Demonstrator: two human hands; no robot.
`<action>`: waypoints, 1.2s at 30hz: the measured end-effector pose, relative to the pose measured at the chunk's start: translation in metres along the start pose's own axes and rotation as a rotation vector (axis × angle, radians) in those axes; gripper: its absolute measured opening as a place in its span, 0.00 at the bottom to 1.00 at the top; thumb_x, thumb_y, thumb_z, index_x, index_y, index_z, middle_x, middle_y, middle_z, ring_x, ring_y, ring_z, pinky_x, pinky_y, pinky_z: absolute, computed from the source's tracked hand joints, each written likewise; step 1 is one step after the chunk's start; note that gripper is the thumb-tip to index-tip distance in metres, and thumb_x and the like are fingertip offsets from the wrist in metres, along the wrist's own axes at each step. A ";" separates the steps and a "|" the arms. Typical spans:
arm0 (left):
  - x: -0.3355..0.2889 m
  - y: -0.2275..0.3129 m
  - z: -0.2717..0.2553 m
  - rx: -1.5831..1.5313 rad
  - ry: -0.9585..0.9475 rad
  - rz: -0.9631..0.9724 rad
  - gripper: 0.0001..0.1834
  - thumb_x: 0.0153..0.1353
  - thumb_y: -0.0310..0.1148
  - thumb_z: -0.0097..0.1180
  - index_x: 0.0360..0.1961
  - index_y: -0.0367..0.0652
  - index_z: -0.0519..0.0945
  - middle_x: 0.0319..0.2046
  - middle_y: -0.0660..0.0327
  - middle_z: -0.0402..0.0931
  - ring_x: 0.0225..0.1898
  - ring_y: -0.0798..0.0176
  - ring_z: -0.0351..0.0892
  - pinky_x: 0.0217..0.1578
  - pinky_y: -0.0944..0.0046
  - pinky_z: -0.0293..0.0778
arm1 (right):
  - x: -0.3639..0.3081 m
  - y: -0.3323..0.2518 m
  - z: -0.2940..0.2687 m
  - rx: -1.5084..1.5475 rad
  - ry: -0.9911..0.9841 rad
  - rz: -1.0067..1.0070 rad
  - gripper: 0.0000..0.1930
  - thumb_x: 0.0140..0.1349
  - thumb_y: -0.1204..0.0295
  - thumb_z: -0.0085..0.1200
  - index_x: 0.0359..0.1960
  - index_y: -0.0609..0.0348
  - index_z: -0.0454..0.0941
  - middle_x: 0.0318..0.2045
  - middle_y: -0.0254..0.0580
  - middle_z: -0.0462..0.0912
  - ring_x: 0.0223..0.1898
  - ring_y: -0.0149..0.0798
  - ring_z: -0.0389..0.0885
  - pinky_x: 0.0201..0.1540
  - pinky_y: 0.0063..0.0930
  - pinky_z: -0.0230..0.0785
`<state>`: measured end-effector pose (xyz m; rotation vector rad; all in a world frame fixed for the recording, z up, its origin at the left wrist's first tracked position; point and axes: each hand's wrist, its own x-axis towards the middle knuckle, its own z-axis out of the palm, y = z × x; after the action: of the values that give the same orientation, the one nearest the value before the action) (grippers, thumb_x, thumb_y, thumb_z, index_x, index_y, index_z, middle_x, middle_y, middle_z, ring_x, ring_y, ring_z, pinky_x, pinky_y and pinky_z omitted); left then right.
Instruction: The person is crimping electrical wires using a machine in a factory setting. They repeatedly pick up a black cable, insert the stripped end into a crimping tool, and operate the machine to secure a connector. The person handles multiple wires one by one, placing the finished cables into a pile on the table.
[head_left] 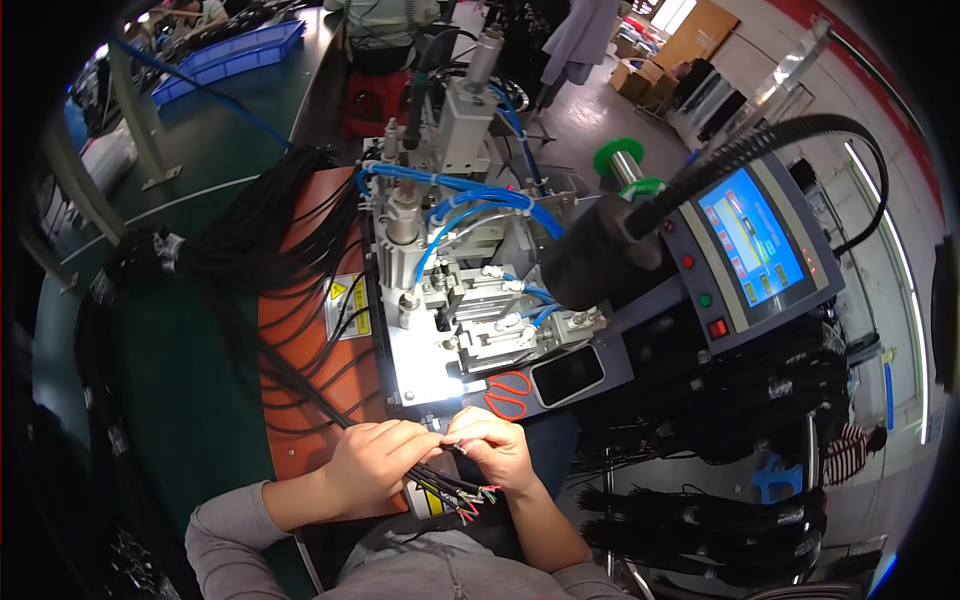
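Observation:
Both of my hands meet over my lap, in front of a bench machine (430, 350). My left hand (372, 462) is closed round a black cable, with its fingertips pointing right. The thumb and fingers of my right hand (497, 452) pinch the end of that cable; the small tip between them is mostly hidden. Below the hands, several black cable ends (450, 484) fan out to the right, showing stripped red, green and white wires (472, 505). Just beyond my right hand lie red-handled scissors (508, 394) and a dark-screened phone (567, 376).
A control box with a lit touchscreen (750, 238) stands right of the machine. A wire spool with green flanges (628, 165) sits behind it. Black cables (290, 215) cover the orange board (285, 400) at left. More cable bundles (700, 530) hang at right. A blue crate (235, 58) is far left.

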<state>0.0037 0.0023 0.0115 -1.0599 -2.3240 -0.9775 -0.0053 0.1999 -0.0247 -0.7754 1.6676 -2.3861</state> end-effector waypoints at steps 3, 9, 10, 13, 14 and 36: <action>-0.001 0.004 -0.001 -0.008 -0.002 -0.047 0.08 0.51 0.30 0.61 0.30 0.39 0.76 0.25 0.62 0.72 0.24 0.62 0.76 0.21 0.66 0.71 | 0.001 -0.003 0.008 -0.104 0.056 0.019 0.06 0.60 0.77 0.52 0.34 0.69 0.80 0.34 0.45 0.78 0.35 0.35 0.75 0.38 0.23 0.67; -0.004 0.007 0.003 -0.036 -0.030 -0.187 0.07 0.49 0.27 0.61 0.29 0.40 0.76 0.24 0.61 0.73 0.22 0.60 0.75 0.20 0.64 0.70 | -0.001 -0.008 0.019 0.014 0.221 0.133 0.06 0.53 0.86 0.57 0.33 0.68 0.79 0.35 0.44 0.79 0.37 0.32 0.77 0.40 0.22 0.70; -0.006 0.006 0.003 -0.046 -0.021 -0.190 0.08 0.49 0.27 0.62 0.30 0.39 0.76 0.25 0.60 0.73 0.23 0.59 0.76 0.21 0.64 0.71 | 0.000 -0.008 0.023 -0.057 0.256 0.075 0.09 0.49 0.87 0.60 0.33 0.67 0.80 0.33 0.43 0.80 0.35 0.32 0.78 0.38 0.22 0.71; -0.006 0.002 0.005 -0.088 -0.003 -0.180 0.09 0.51 0.30 0.61 0.31 0.40 0.76 0.26 0.60 0.72 0.23 0.59 0.76 0.22 0.64 0.71 | 0.003 -0.010 0.034 -0.549 0.324 -0.046 0.09 0.48 0.87 0.60 0.32 0.66 0.80 0.30 0.43 0.81 0.33 0.33 0.79 0.36 0.22 0.72; -0.005 0.000 0.005 -0.100 0.010 -0.188 0.10 0.50 0.31 0.61 0.32 0.40 0.76 0.27 0.60 0.73 0.24 0.58 0.77 0.22 0.63 0.71 | 0.008 -0.013 0.036 -0.625 0.315 -0.063 0.08 0.48 0.85 0.61 0.32 0.66 0.81 0.28 0.44 0.81 0.29 0.34 0.80 0.33 0.22 0.72; -0.002 0.001 0.003 -0.001 0.011 -0.039 0.11 0.47 0.28 0.58 0.35 0.39 0.78 0.28 0.61 0.74 0.24 0.63 0.76 0.20 0.67 0.70 | 0.007 -0.033 0.016 -0.317 0.212 0.163 0.06 0.46 0.85 0.63 0.28 0.67 0.81 0.28 0.44 0.82 0.30 0.32 0.78 0.33 0.21 0.69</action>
<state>0.0054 0.0035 0.0089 -1.0110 -2.3433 -0.9971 0.0024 0.1964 0.0114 -0.4131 2.1373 -2.1854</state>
